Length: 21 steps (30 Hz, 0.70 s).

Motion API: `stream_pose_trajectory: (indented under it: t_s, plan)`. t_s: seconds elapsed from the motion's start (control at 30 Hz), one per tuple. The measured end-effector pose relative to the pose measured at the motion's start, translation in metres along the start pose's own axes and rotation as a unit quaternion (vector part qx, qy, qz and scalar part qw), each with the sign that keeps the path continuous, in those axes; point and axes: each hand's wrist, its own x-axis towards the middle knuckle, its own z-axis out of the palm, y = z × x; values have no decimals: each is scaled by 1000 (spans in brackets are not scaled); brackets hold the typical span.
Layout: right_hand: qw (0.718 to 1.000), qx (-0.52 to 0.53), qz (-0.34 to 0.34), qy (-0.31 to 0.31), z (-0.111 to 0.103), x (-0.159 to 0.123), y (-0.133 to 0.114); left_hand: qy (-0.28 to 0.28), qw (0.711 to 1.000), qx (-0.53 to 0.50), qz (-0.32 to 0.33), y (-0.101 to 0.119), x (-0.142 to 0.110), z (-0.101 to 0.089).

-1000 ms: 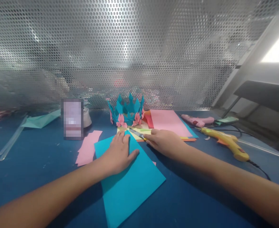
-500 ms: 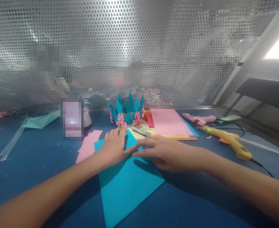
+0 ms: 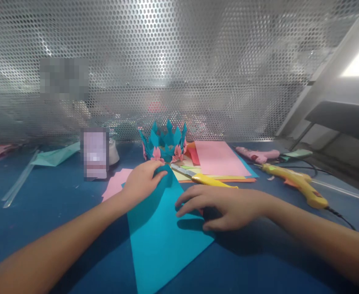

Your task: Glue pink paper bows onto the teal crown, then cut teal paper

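Note:
A teal paper sheet (image 3: 164, 237) lies on the blue table (image 3: 45, 204) in front of me. My left hand (image 3: 142, 179) pinches the sheet's far corner, fingers curled over its edge. My right hand (image 3: 225, 206) hovers over the sheet's right edge with fingers spread and bent, the fingertips touching the paper. A yellow-handled utility knife (image 3: 207, 179) lies just beyond my right hand, apart from it. Behind the sheet stands a teal paper crown with pink flowers (image 3: 164, 143).
A stack of pink, yellow and orange sheets (image 3: 219, 161) lies at the back right. A pink glue gun (image 3: 255, 154) and a yellow glue gun (image 3: 295, 183) with its cord sit further right. Pink paper scraps (image 3: 115, 183) lie left. A perforated metal screen (image 3: 179, 61) closes the back.
My right hand let go of the knife, which now lies on the table, and came down to the sheet's right edge. My left hand went from flat to pinching the far corner.

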Motion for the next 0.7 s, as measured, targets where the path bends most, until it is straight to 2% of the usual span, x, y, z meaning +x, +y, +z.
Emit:
stream_pose_trajectory:
  t_s: [0.1, 0.2, 0.27, 0.4, 0.57, 0.63, 0.7]
  plan:
    - [994, 36, 19, 98, 4, 1, 11, 14, 998, -52, -11, -1, 2, -3]
    - [967, 91, 48, 232, 9, 2, 25, 15, 993, -116, -34, -4, 5, -3]
    - [953, 113, 39, 279, 11, 3, 34, 0, 982, -178, -60, -6, 6, -1]
    - [957, 93, 16, 275, 12, 1, 41, -45, 931, -328, -154, -5, 6, 3]
    - [960, 71, 3, 272, 11, 2, 36, -55, 822, -518, -233, -7, 5, 4]
    - [950, 122, 20, 287, 11, 4, 34, -51, 792, -556, -247, -9, 6, 5]
    - [930, 205, 38, 303, 11, 4, 35, -47, 781, -570, -252, -10, 7, 6]
